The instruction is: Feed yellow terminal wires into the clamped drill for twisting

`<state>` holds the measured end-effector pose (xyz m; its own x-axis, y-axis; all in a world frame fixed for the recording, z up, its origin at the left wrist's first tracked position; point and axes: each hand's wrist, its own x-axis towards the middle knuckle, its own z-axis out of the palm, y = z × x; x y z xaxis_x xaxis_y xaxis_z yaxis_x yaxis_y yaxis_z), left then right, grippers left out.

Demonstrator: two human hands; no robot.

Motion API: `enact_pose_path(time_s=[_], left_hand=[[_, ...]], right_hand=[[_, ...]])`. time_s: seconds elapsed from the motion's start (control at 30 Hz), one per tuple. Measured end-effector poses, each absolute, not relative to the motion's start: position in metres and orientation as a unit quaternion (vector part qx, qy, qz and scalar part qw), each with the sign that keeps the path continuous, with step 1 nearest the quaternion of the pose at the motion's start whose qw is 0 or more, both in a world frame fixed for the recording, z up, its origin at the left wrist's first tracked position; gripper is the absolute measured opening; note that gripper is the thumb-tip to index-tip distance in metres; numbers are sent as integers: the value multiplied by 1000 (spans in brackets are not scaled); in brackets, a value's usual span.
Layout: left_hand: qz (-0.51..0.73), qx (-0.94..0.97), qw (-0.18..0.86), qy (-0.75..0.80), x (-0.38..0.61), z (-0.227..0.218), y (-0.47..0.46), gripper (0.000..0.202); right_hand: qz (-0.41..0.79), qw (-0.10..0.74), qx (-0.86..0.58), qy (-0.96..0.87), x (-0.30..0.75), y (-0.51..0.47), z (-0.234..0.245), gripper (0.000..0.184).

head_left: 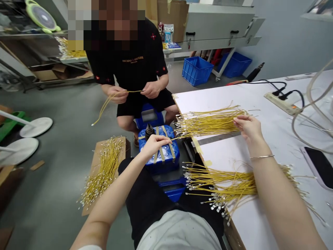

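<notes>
Stretched out over the blue container (pixel 170 166), my left hand (pixel 155 145) pinches the end of a yellow wire. That wire leads to the upper bundle of yellow wires (pixel 208 123) on the white table. At the bundle's right end, my right hand (pixel 249 129) is closed with its fingertips on the wires; whether it grips one or several is too fine to see. A second bundle of yellow wires (pixel 234 182), with white connectors at its ends, lies nearer to me and partly under my right forearm. A metal ruler-like strip (pixel 218 138) lies between the bundles.
Opposite sits a person in black, whose hands (pixel 151 90) hold a yellow wire. More wires lie on cardboard (pixel 97 146) at left. A power strip (pixel 282 103), clear tubing and a phone (pixel 319 165) are on the white table (pixel 273 139). Blue crates (pixel 197 71) stand behind.
</notes>
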<state>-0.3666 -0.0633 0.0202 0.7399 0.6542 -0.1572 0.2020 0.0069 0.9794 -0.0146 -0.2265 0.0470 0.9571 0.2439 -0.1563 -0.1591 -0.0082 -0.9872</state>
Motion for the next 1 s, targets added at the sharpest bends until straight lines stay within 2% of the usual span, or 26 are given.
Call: enact_pose_path(time_s=[0.6,1.0], left_hand=[[178,689,600,365,-422,27,24,19],[190,693,596,358,-418,1,54,20]], right_hand=[[227,697,-676,-76,-56,-127,21,23],[213,708,-668,-84,-46,-110,-3,27]])
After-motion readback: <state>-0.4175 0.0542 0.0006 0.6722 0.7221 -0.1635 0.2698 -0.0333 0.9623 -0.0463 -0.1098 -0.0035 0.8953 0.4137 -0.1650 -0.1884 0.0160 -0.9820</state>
